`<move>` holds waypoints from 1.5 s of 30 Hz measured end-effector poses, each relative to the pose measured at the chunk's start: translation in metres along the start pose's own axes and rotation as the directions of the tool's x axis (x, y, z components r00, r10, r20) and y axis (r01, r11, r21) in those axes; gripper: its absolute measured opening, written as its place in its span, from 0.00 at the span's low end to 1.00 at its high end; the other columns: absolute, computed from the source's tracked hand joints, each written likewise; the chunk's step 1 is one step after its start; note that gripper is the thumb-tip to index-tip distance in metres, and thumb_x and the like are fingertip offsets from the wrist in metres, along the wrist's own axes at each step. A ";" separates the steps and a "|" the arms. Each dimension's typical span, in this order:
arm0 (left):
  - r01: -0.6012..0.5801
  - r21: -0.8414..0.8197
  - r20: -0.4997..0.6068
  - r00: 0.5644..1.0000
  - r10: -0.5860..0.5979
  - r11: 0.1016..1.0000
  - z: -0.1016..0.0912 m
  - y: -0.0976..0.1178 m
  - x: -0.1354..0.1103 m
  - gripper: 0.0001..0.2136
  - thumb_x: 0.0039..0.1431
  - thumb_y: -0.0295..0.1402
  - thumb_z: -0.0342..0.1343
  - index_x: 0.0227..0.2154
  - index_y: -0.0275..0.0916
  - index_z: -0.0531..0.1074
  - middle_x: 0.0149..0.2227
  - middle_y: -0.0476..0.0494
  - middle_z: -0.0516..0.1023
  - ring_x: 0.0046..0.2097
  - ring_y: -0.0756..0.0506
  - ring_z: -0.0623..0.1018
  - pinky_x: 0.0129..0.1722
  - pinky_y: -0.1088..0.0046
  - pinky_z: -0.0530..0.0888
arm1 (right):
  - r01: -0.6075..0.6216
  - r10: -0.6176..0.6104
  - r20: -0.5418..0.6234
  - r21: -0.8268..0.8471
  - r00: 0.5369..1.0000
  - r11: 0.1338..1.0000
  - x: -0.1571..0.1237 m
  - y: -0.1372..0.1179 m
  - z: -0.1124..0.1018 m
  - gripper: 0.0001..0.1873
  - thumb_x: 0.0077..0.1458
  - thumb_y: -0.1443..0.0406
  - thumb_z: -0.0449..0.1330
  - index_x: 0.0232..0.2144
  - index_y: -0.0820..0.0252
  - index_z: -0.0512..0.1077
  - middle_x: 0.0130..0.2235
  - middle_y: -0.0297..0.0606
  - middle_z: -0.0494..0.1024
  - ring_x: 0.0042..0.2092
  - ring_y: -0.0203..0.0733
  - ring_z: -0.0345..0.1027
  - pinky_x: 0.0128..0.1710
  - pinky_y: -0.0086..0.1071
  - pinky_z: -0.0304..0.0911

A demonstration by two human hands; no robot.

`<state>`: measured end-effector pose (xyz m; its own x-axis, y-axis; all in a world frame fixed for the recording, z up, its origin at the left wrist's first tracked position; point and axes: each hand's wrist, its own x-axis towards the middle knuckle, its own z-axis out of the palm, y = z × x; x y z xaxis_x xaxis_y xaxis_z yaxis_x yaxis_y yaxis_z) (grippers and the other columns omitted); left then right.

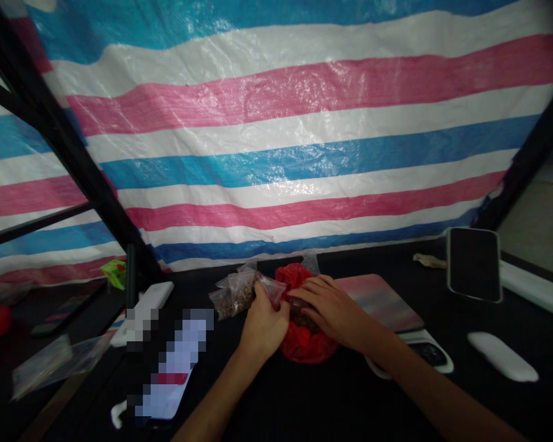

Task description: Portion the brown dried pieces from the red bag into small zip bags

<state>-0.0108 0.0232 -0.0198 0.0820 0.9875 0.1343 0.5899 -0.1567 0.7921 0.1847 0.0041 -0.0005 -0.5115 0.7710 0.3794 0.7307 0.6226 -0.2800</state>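
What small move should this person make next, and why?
Probably the right hand should spread the red bag a little wider, because the left hand grips a clear bag of brown bits whose neck points toward the red bag's mouth, right beside those fingers.

The left hand (pixel 263 325) is holding a clear plastic bag (pixel 233 296) with brown crumbs inside, and the right hand (pixel 327 310) is pressing on the top of a red plastic bag (pixel 304 347). Just beyond the right hand lies a pink and grey pad (pixel 378 301) on the black surface (pixel 442 405).
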 end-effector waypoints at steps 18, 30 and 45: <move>-0.067 -0.272 0.191 0.974 0.122 0.960 -0.003 0.003 -0.011 0.23 0.50 0.26 0.64 0.42 0.44 0.56 0.38 0.45 0.78 0.37 0.44 0.80 0.35 0.70 0.75 | -0.036 0.038 0.046 -0.057 0.998 0.998 -0.007 0.008 -0.017 0.29 0.40 0.82 0.54 0.43 0.54 0.73 0.47 0.38 0.79 0.51 0.48 0.69 0.55 0.45 0.51; -0.006 -0.575 0.057 0.997 0.047 0.818 0.003 -0.007 0.007 0.21 0.46 0.20 0.61 0.40 0.41 0.60 0.40 0.48 0.74 0.43 0.47 0.77 0.51 0.67 0.74 | -0.224 0.220 0.174 0.002 0.960 0.975 -0.008 0.005 -0.010 0.15 0.58 0.67 0.62 0.48 0.55 0.73 0.49 0.39 0.80 0.48 0.49 0.74 0.45 0.38 0.59; 0.142 -0.670 0.115 0.990 -0.087 0.729 0.003 -0.001 0.006 0.19 0.47 0.20 0.59 0.43 0.39 0.64 0.40 0.45 0.78 0.37 0.47 0.79 0.39 0.71 0.77 | -0.325 0.333 0.085 -0.090 0.939 0.941 -0.005 -0.005 0.007 0.17 0.57 0.69 0.59 0.49 0.55 0.73 0.53 0.41 0.76 0.45 0.48 0.75 0.38 0.36 0.62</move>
<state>-0.0080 0.0294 -0.0217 0.1222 0.9925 -0.0042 -0.0966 0.0161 0.9952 0.1806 -0.0014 -0.0072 -0.2759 0.9426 0.1880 0.8948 0.3233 -0.3078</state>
